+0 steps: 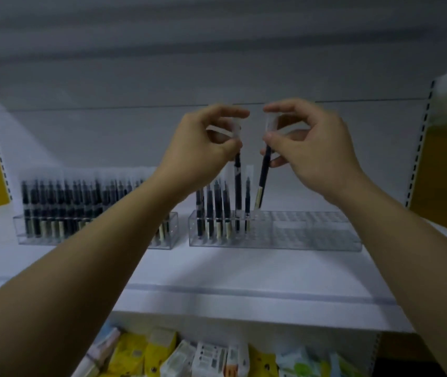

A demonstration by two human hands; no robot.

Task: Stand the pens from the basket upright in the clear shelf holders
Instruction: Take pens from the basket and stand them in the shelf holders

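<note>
Pens pack the left holder but only the left end of the right holder, where the left grip and right grip each pinch another pen, most slots unfilled.

The two holders look like clear, glossy plastic. The pens have dark, smooth plastic barrels with pale bands and frosted translucent caps. The shelf is matt white, its front edge strip clear and shiny. Packets below look glossy.
</note>
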